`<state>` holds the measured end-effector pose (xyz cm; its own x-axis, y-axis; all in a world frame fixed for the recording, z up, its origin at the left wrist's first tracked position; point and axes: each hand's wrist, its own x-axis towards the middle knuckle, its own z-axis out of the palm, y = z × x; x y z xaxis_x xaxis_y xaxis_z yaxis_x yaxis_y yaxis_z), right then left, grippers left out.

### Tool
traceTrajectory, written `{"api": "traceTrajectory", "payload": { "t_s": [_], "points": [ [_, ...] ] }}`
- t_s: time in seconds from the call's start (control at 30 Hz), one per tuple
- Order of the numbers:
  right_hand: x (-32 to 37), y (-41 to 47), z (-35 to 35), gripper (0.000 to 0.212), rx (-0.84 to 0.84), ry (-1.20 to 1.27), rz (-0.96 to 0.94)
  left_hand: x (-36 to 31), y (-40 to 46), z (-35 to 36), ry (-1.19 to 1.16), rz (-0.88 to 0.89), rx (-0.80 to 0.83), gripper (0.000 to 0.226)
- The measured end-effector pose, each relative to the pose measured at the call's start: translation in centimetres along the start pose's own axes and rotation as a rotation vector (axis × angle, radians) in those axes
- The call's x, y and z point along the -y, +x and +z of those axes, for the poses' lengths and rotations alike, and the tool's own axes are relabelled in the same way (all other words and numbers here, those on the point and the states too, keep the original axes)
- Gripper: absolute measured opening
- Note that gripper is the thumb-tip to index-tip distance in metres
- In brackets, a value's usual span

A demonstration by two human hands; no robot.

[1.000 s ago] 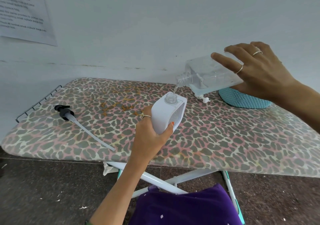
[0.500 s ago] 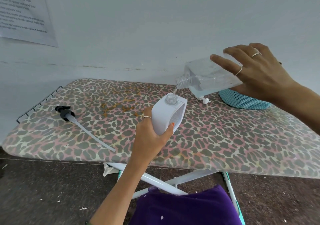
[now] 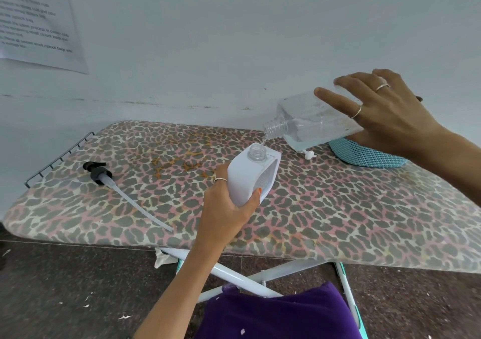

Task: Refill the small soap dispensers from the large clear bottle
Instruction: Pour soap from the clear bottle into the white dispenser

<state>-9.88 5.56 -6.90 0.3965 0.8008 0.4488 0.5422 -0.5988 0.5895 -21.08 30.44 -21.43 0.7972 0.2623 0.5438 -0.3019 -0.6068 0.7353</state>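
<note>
My left hand [image 3: 223,208] grips a small white soap dispenser [image 3: 250,176] by its lower body, holding it tilted above the ironing board with its open neck upward. My right hand [image 3: 385,114] holds the large clear bottle [image 3: 307,122] tipped on its side, fingers spread over its top. The bottle's open mouth points down-left just above the dispenser's neck, and a thin stream of clear liquid runs between them. Liquid pools in the bottle's lower side.
A leopard-print ironing board [image 3: 338,208] stands against a white wall. A black pump head with a long tube [image 3: 104,178] lies at its left. A small white pump [image 3: 308,154] and a teal mesh item [image 3: 364,153] lie at the back right. A wire rack edges the left end.
The clear bottle and my right hand have tipped slightly further. The dispenser in my left hand has stayed almost still.
</note>
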Motion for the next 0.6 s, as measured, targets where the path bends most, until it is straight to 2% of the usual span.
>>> {"api": "traceTrajectory", "payload": {
  "t_s": [0.6],
  "points": [
    [-0.17,0.36,-0.23,0.106,0.019,-0.021,-0.004,0.2,0.06,0.05,-0.026,0.017,-0.005,0.061]
  ]
}}
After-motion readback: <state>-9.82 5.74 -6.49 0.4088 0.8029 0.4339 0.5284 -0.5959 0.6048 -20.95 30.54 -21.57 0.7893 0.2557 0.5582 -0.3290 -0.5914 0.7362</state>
